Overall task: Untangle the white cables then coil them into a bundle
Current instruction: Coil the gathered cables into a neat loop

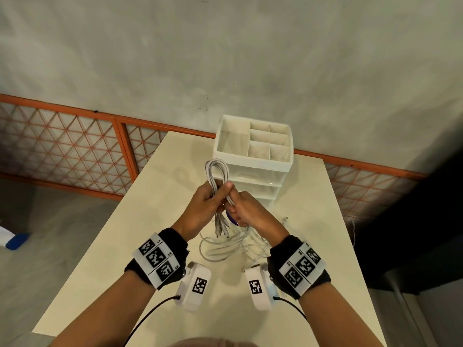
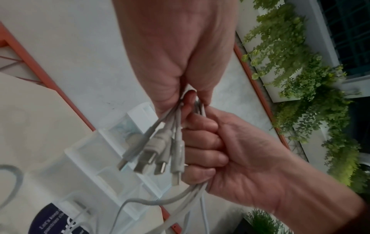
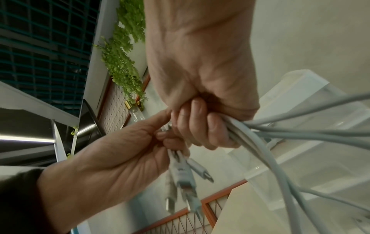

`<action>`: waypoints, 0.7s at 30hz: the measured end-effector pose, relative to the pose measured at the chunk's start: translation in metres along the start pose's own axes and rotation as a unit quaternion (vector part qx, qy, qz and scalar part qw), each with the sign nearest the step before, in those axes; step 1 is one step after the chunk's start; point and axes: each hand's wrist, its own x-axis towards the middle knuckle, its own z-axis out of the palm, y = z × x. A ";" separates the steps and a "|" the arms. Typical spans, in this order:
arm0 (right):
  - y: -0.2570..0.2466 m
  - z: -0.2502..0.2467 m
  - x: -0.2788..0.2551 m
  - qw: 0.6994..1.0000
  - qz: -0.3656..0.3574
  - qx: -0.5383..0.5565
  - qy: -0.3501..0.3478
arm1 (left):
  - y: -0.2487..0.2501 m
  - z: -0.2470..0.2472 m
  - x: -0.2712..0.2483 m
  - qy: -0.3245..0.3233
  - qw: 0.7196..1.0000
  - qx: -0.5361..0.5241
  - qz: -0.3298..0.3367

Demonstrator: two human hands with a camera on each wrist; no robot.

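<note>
From the head view, both hands are meeting above the table point(image 1: 105, 246), just in front of the organiser point(image 1: 253, 151). The left hand point(image 1: 203, 209) and right hand point(image 1: 248, 211) are both closing their fingers round the cables point(image 1: 216, 171), which are rising in a folded loop away from the person while the plugs point(image 1: 221, 230) are hanging down toward the slack lying coiled on the table. The bundle's long axis is running roughly away from the person, loop end far, plug end near.

The left wrist view is showing the left hand point(image 2: 176, 55) pinching the strands where they gather, and the right hand point(image 2: 236, 156) wrapping its fingers tight about them; four plugs point(image 2: 158, 152) are fanning downward.

The right wrist view is showing the right hand point(image 3: 202, 79) gripping several cables point(image 3: 300, 134) that are trailing off sideways, with the left hand point(image 3: 120, 158) holding just above the plugs point(image 3: 184, 174).

I'd judge these light, limp and a little springy, so loops are likely to slip open; holding at the gathered middle seems best, never by the plugs.
</note>
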 end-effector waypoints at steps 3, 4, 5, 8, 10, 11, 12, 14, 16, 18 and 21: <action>-0.004 0.001 0.002 1.000 -0.010 -0.018 -0.003 | -0.002 -0.002 0.003 0.038 0.999 -0.023 -0.006; -0.005 0.002 0.002 1.000 -0.018 -0.019 -0.011 | -0.001 -0.003 0.004 0.057 0.998 -0.035 -0.012; -0.006 0.002 0.001 0.999 -0.030 -0.025 -0.020 | -0.001 -0.005 0.005 0.079 0.996 -0.045 -0.019; -0.002 -0.001 -0.001 0.995 -0.049 -0.065 -0.062 | 0.003 -0.008 0.009 0.149 0.987 -0.053 -0.019; -0.001 -0.003 -0.003 0.989 -0.045 -0.098 -0.102 | 0.007 -0.009 0.009 0.181 0.983 -0.037 -0.009; -0.001 -0.004 -0.004 0.985 -0.043 -0.111 -0.122 | 0.005 -0.010 0.011 0.202 0.979 -0.025 -0.005; -0.002 -0.005 -0.004 0.983 -0.042 -0.116 -0.137 | 0.000 -0.011 0.014 0.224 0.974 -0.016 -0.001; -0.005 -0.008 -0.006 0.979 -0.044 -0.117 -0.162 | -0.006 -0.013 0.018 0.249 0.968 -0.013 -0.001; -0.005 -0.012 -0.010 0.972 -0.035 -0.123 -0.198 | -0.005 -0.020 0.023 0.266 0.963 -0.035 0.007; 0.003 -0.018 -0.015 0.965 -0.014 -0.117 -0.234 | -0.001 -0.034 0.028 0.291 0.953 -0.084 0.013; 0.017 -0.026 -0.021 0.965 0.010 -0.093 -0.244 | 0.001 -0.055 0.034 0.315 0.936 -0.155 0.004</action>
